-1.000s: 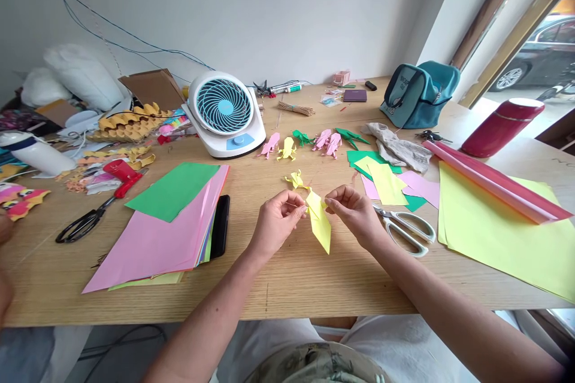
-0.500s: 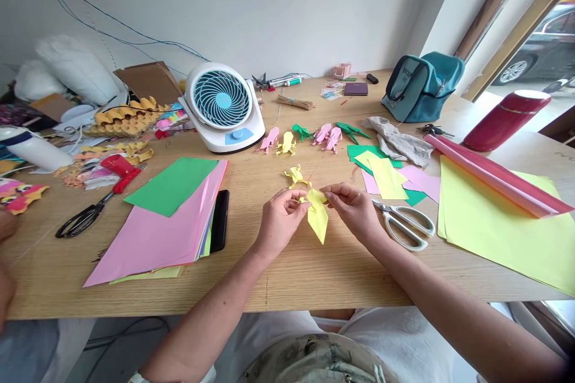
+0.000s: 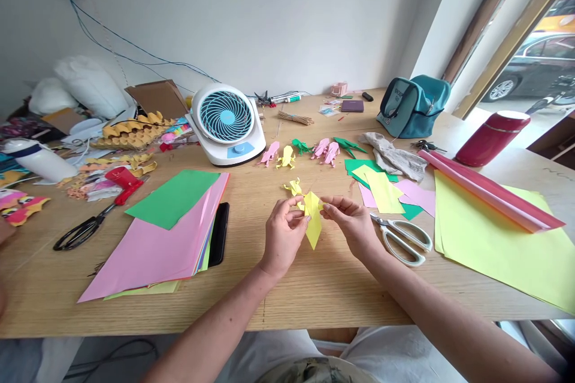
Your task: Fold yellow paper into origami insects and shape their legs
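A partly folded yellow origami paper, long and pointed toward me, is held above the table between both hands. My left hand pinches its left side between thumb and fingers. On the other side, my right hand grips a small flap at the right edge with thumb and forefinger. Just beyond lies a yellow origami frog, close to my left fingertips. Farther back sit several finished paper frogs: a yellow one, a green one and pink ones.
White-handled scissors lie right of my right hand, beside paper pieces and yellow sheets. Left are a pink paper stack, a black phone and black-handled scissors. A fan, red bottle and teal bag stand behind.
The camera view has tilted up a little, so everything sits lower in the picture. Both hands still hold the yellow paper, which has turned slightly, its lower point swinging left.
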A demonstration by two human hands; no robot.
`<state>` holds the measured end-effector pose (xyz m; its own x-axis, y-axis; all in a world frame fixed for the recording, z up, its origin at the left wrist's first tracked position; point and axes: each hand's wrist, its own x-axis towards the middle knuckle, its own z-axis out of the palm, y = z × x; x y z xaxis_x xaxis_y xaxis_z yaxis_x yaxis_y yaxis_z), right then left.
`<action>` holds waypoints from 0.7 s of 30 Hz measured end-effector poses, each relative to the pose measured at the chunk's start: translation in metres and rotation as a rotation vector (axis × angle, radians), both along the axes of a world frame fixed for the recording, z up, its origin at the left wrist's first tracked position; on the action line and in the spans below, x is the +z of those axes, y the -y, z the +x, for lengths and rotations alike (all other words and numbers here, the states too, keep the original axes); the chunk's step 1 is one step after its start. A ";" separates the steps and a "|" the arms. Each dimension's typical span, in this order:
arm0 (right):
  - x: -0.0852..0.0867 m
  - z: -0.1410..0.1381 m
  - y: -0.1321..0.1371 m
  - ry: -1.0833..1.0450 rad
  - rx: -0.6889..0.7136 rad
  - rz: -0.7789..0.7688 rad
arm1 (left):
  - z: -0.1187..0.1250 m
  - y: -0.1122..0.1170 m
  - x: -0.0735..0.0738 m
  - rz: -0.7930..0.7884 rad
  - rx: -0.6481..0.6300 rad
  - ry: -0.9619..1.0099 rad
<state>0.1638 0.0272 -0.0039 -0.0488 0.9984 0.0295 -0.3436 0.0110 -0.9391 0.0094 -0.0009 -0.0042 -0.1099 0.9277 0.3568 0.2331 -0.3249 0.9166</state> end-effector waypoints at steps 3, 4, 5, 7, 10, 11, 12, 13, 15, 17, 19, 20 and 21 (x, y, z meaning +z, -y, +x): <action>-0.001 0.000 0.002 -0.022 0.012 -0.019 | 0.001 0.001 0.001 0.035 0.032 -0.041; -0.001 0.000 0.002 -0.030 0.026 -0.029 | 0.001 0.001 0.001 0.047 0.040 -0.056; -0.001 0.001 0.003 -0.038 0.041 -0.041 | 0.001 0.000 0.001 0.058 0.045 -0.067; -0.001 0.001 0.003 -0.046 0.069 -0.057 | 0.001 0.000 0.001 0.071 0.044 -0.081; 0.000 0.001 0.002 -0.046 0.080 -0.048 | 0.001 -0.001 0.000 0.074 0.040 -0.076; 0.000 0.001 0.002 -0.042 0.077 -0.041 | 0.001 -0.001 0.000 0.073 0.040 -0.070; -0.001 0.001 0.002 -0.037 0.069 -0.038 | 0.002 -0.001 0.000 0.073 0.041 -0.065; -0.001 0.001 0.002 -0.031 0.057 -0.040 | 0.002 0.000 0.000 0.073 0.042 -0.063; -0.002 0.001 0.001 -0.010 0.030 -0.063 | 0.002 0.000 0.001 0.078 0.046 -0.071; -0.003 0.001 0.001 -0.002 0.013 -0.092 | 0.002 0.001 0.002 0.082 0.046 -0.087; -0.003 0.001 0.001 -0.022 0.018 -0.109 | 0.002 0.001 0.003 0.086 0.042 -0.098; -0.003 0.001 0.001 -0.044 0.025 -0.115 | 0.002 0.002 0.003 0.086 0.040 -0.098; -0.002 0.001 0.001 -0.070 0.035 -0.123 | 0.003 0.002 0.003 0.084 0.039 -0.095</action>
<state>0.1650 0.0261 -0.0061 -0.0859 0.9924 -0.0880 -0.4065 -0.1156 -0.9063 0.0121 -0.0028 -0.0010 -0.1075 0.8895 0.4440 0.3315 -0.3890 0.8595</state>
